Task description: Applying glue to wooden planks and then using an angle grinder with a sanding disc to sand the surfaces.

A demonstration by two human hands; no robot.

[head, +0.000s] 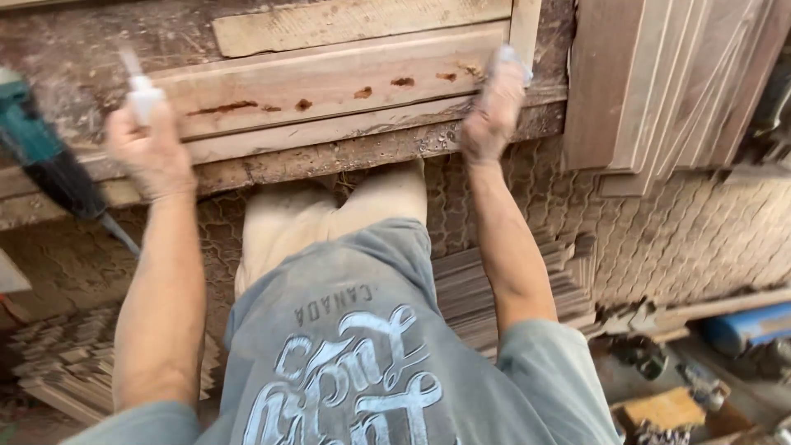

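Observation:
A long pale wooden board (pixel 329 78) with several reddish-brown spots along it lies on a dusty workbench (pixel 346 152). My left hand (pixel 152 152) is at the bench's near edge, closed around a small white squeeze bottle (pixel 142 95) with its nozzle pointing up. My right hand (pixel 493 111) rests at the board's right end, gripping a small light-coloured object (pixel 512 58) that is blurred, so I cannot tell what it is.
A teal power tool (pixel 41 156) with a cord lies on the bench at the left. Stacked wooden panels (pixel 667 82) lean at the right. Piles of thin wood strips (pixel 478 288) sit on the patterned floor, and tools (pixel 741 330) lie at lower right.

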